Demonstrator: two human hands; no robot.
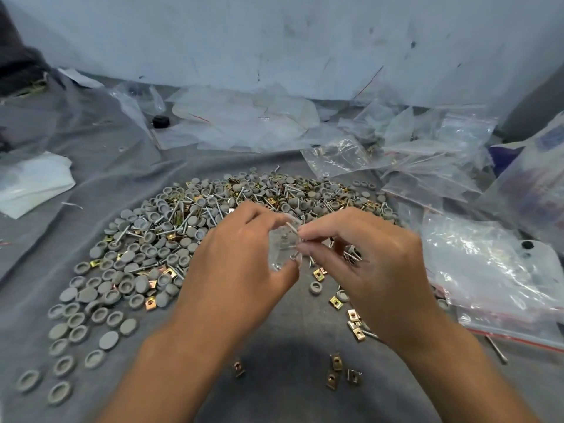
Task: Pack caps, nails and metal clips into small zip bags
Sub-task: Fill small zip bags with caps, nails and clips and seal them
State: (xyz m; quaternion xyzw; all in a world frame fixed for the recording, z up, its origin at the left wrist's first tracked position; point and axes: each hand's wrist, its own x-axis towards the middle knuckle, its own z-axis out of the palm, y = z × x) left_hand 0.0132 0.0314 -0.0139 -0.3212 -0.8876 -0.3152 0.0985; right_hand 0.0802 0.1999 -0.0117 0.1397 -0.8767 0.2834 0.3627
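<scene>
Packing is under way: the left hand holds a small clear bag above the cloth's middle, the right hand pinches nails into it (contents unclear), and a large heap of caps and clips remains unpacked.

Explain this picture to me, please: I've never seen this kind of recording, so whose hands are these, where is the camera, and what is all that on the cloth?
There is no machine here. The single picture comes from a camera worn on a person's head, looking down at their own hands. The left hand holds a small clear zip bag; the right hand pinches its edge with curled fingers. On the grey cloth lies a mixed heap of grey caps, nails and brass-coloured metal clips. More plastic bags lie to the right.
</scene>
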